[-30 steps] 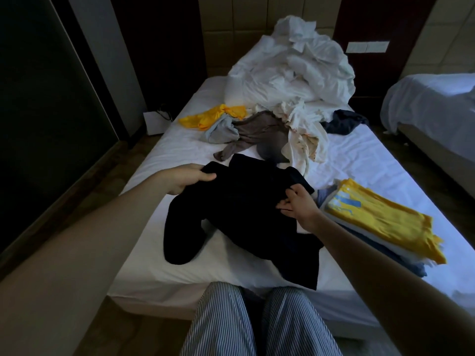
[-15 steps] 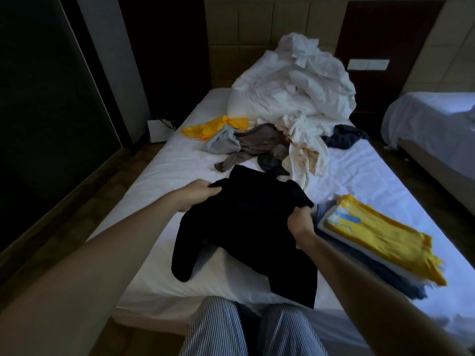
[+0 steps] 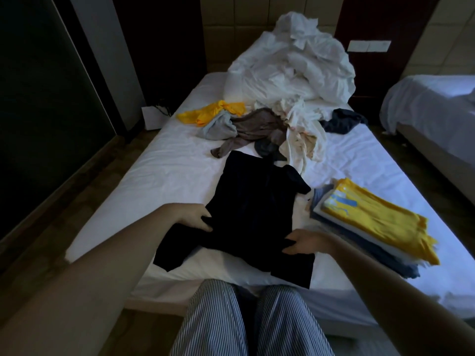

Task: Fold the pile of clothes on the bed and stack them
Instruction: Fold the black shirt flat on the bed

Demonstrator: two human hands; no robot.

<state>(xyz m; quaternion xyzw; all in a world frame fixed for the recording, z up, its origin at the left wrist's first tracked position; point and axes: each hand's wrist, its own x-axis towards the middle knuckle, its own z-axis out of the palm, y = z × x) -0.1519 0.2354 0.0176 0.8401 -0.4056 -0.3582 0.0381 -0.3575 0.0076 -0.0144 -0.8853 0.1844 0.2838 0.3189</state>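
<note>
Black shirt [image 3: 254, 209] lay spread flat at the near end of the bed [image 3: 164, 173], with a hand on each side.

The left hand [image 3: 195, 218] pinched the cloth by the left sleeve (which trailed out toward the mattress edge). The right hand [image 3: 303, 244] gripped the opposite side, well apart from the left. Just right of the shirt sat the folded stack [image 3: 372, 219], yellow on top. Beyond the shirt lay the unfolded pile [image 3: 257, 127], then a heap of white bedding [image 3: 295, 68].
</note>
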